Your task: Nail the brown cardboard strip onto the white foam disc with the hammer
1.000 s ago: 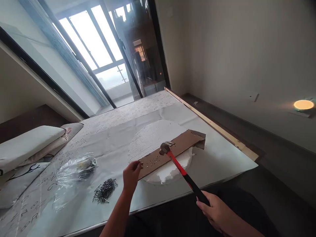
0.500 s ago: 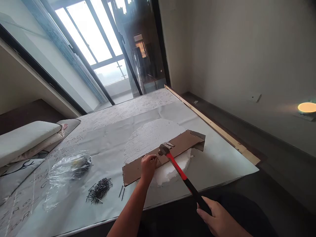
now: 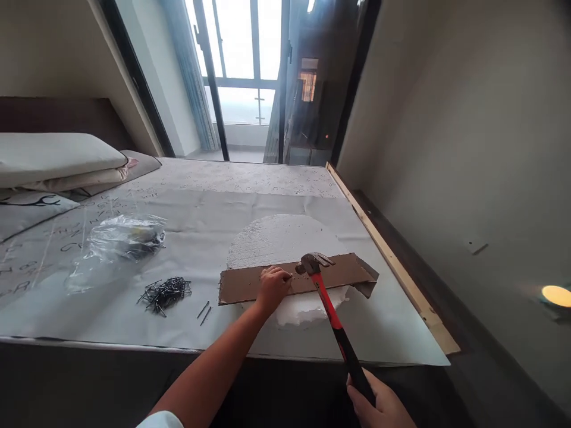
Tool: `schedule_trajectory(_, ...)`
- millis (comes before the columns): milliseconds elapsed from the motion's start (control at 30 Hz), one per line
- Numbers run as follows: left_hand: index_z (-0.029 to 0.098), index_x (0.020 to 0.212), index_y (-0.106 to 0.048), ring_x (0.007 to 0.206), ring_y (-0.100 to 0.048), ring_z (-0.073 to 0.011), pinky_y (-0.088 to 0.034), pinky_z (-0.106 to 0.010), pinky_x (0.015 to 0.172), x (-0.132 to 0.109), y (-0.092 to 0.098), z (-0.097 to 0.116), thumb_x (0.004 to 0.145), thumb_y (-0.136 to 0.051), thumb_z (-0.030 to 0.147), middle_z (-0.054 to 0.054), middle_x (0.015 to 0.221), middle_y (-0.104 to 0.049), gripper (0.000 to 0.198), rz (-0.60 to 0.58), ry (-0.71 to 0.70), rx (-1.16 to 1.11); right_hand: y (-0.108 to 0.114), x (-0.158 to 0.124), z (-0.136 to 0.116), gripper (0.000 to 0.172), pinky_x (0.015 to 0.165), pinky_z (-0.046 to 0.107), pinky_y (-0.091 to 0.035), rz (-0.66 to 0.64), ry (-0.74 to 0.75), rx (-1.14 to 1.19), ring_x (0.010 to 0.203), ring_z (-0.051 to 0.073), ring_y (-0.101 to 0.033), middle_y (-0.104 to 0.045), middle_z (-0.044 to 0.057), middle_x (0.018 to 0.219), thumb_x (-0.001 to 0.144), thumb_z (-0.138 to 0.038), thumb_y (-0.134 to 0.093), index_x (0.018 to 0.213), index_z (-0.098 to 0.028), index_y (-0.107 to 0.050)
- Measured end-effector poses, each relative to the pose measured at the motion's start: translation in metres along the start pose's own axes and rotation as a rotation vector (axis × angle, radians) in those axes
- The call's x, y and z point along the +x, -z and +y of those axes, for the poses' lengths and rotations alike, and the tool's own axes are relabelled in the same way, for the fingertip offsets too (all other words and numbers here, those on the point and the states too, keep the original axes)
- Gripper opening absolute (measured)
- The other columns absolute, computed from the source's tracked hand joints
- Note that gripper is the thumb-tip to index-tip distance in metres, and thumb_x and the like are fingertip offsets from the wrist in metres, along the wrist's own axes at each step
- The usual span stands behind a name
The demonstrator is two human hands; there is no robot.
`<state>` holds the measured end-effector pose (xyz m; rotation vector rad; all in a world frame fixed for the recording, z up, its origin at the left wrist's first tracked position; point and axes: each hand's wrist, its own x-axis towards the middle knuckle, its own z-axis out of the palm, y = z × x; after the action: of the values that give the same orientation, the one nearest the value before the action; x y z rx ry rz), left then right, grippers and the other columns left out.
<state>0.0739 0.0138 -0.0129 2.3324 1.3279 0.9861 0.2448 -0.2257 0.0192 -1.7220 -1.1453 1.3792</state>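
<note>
On a low surface covered in letter-printed paper, a person's left hand rests on a brown cardboard strip, its fingers bunched and the fingertips pinched together near the strip's upper edge. Whatever may lie between those fingertips is too small to tell. The strip lies flat under the hand, running from 9 o'clock to 3 o'clock, with a bent flap at its right end. It crosses a white foam disc, most of which shows at 12 o'clock from the hand.

The right hand, at about 4 o'clock from the left, is closed around the black grip of a claw hammer with a red shaft. The hammer's steel head sits at 2 o'clock from the left hand, just beside the fingertips and over the strip; whether it touches the cardboard cannot be told.

At 9 o'clock, well apart from the hand, lies a heap of dark nails, with two loose nails just beside it. A clear plastic bag lies at 10 o'clock, and a folded white cushion lies farther out. A pale wooden batten runs along the surface's right edge, and a bright balcony window stands beyond at 12 o'clock.
</note>
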Motion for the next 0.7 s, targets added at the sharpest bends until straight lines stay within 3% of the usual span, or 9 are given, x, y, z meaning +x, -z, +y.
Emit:
schedule_trajectory(167, 0.020, 0.069, -0.069, 0.077, -0.061, -0.0183, -0.041, -0.033, 0.077, -0.003, -0.002, -0.004, 0.075, -0.059, 0.017, -0.005, 0.075, -0.070, 0.012, 0.012, 0.028, -0.022, 0.005, -0.005, -0.018, 0.052, 0.051, 0.022, -0.033, 0.065, 0.087, -0.182, 0.052, 0.012, -0.036, -0.037, -0.005, 0.056, 0.076, -0.071, -0.040, 0.068, -0.021, -0.049)
schedule_trajectory(433, 0.019, 0.064, -0.067, 0.078, -0.061, -0.0181, -0.042, -0.031, 0.077, -0.004, -0.003, -0.008, 0.076, -0.055, 0.013, -0.005, 0.071, -0.068, 0.018, -0.008, 0.006, -0.058, 0.000, -0.002, -0.018, 0.053, 0.060, 0.026, -0.034, 0.067, 0.129, -0.303, 0.061, 0.015, -0.040, -0.043, -0.002, 0.062, 0.076, -0.071, -0.039, 0.071, -0.020, -0.052)
schedule_trajectory(533, 0.019, 0.068, -0.069, 0.081, -0.061, -0.0192, -0.041, -0.032, 0.078, -0.006, -0.004, -0.011, 0.076, -0.055, 0.014, -0.005, 0.074, -0.069, 0.017, -0.021, 0.014, -0.070, 0.002, -0.005, -0.024, 0.051, 0.060, 0.025, -0.033, 0.093, 0.115, -0.309, 0.061, 0.015, -0.037, -0.041, -0.003, 0.062, 0.077, -0.069, -0.039, 0.072, -0.020, -0.052)
schedule_trajectory(700, 0.019, 0.068, -0.069, 0.080, -0.060, -0.0188, -0.040, -0.032, 0.077, -0.007, -0.006, -0.013, 0.076, -0.056, 0.014, -0.006, 0.076, -0.069, 0.016, -0.010, 0.019, -0.106, 0.005, -0.011, -0.033, 0.052, 0.047, 0.024, -0.027, 0.090, 0.029, -0.316, 0.049, 0.012, -0.033, -0.035, -0.005, 0.054, 0.074, -0.072, -0.040, 0.071, -0.021, -0.051)
